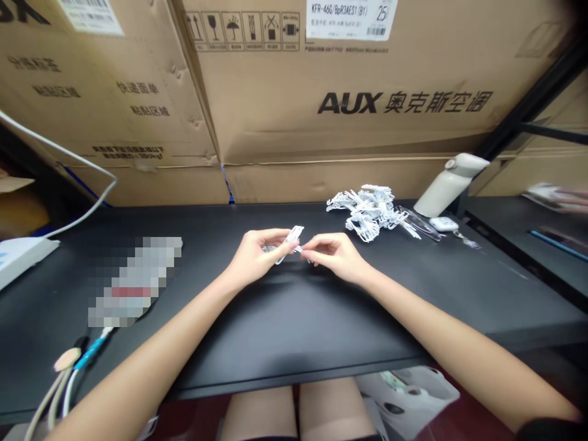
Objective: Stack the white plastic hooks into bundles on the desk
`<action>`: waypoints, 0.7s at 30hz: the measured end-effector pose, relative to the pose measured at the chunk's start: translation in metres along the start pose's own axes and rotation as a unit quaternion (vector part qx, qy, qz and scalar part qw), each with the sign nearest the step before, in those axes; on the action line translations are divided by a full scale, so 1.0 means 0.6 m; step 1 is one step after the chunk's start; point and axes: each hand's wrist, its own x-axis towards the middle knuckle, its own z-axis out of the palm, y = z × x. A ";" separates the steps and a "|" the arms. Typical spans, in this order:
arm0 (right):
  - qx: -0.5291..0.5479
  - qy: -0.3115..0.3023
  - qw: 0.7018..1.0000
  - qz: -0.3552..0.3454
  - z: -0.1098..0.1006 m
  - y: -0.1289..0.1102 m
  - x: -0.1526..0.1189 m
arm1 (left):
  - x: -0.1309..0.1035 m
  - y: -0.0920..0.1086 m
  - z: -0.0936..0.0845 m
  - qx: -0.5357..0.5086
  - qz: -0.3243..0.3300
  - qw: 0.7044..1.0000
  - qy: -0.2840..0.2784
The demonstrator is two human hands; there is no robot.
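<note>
Over the middle of the black table, my left hand [261, 252] pinches a small folded bundle of white cord [296, 233] between thumb and fingers. Close on its right, my right hand [335, 252] has its thumb and index finger pressed together at the lower right end of the same bundle. Both hands are a little above the tabletop and nearly touching. A pile of similar white bundles [370, 211] lies behind and to the right of my right hand.
Cardboard boxes [294, 122] stand along the back of the table [294, 331]. A white bottle [448, 187], a small white case [443, 224] and glasses [420, 223] are at the right. A blurred-out object [138, 282] with cables [62, 383] lies left.
</note>
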 end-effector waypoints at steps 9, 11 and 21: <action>-0.179 0.049 0.964 -0.189 0.021 -0.005 -0.015 | 0.000 -0.002 -0.002 -0.067 -0.062 0.996 0.001; -0.146 0.075 0.973 -0.159 0.023 -0.002 -0.014 | 0.002 0.001 -0.001 -0.089 -0.073 0.993 0.016; -0.314 -0.039 0.938 -0.141 0.019 0.024 -0.006 | 0.027 0.002 -0.010 -0.309 -0.170 0.906 0.232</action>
